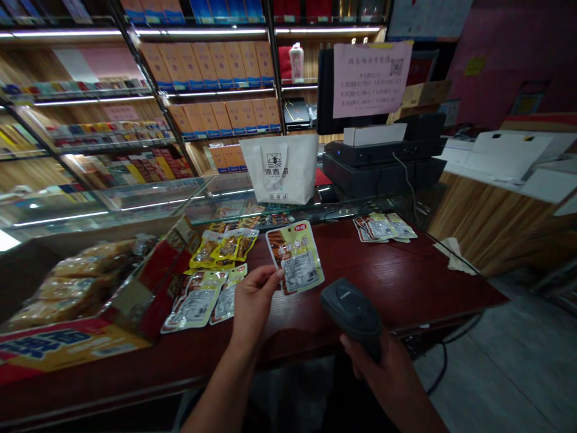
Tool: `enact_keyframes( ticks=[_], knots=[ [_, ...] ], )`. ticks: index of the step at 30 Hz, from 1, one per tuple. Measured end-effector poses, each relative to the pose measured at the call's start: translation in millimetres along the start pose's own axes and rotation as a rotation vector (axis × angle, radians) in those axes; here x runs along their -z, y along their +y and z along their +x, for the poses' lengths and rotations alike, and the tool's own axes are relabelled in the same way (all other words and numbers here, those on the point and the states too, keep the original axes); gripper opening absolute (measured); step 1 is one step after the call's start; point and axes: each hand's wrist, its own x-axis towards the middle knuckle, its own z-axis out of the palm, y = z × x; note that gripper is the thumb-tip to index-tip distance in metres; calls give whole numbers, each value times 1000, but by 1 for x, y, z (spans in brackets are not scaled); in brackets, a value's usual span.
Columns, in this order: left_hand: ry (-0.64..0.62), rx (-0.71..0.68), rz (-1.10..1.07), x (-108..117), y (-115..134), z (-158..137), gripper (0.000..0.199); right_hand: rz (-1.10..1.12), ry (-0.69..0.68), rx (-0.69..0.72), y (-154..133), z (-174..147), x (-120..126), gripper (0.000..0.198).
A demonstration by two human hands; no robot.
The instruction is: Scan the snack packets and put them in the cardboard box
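Pinched between the thumb and fingers of my left hand (255, 300) is a snack packet (296, 255), brown and pale green with a silvery panel, held up above the dark red table (360, 264). My right hand (383, 367) is wrapped round the handle of a black barcode scanner (351, 310), whose head points toward the packet, a short gap apart. Left of my left hand lie similar silvery packets (198, 300), with yellow snack packets (223, 245) just behind them. A small pile of silvery packets (384, 227) rests at the table's far right.
An open cardboard box (76, 343) of wrapped food fills the table's left end. Behind the table stand a glass counter, a white paper bag (282, 171) and a black cash register (383, 168) with a monitor. A cable hangs at the right.
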Motion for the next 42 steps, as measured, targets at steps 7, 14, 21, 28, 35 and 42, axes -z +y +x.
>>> enact_keyframes(
  ticks=[7,14,21,28,35,42],
  knots=[
    [130,100,14,38,-3,5,43,83,-94,-141,9,5,1,38],
    [219,310,267,129,-20,33,48,68,-50,-166,19,13,-2,38],
    [139,392,649,158,-31,58,27,81,-44,-193,21,17,-7,41],
    [79,333,1268,159,-17,57,25,60,-16,-181,36,22,-3,42],
    [-62,5,1215,63,1,61,32,84,121,-229,59,51,21,49],
    [-553,-187,683,-107,-49,86,22,334,193,-246,73,69,21,49]
  ],
)
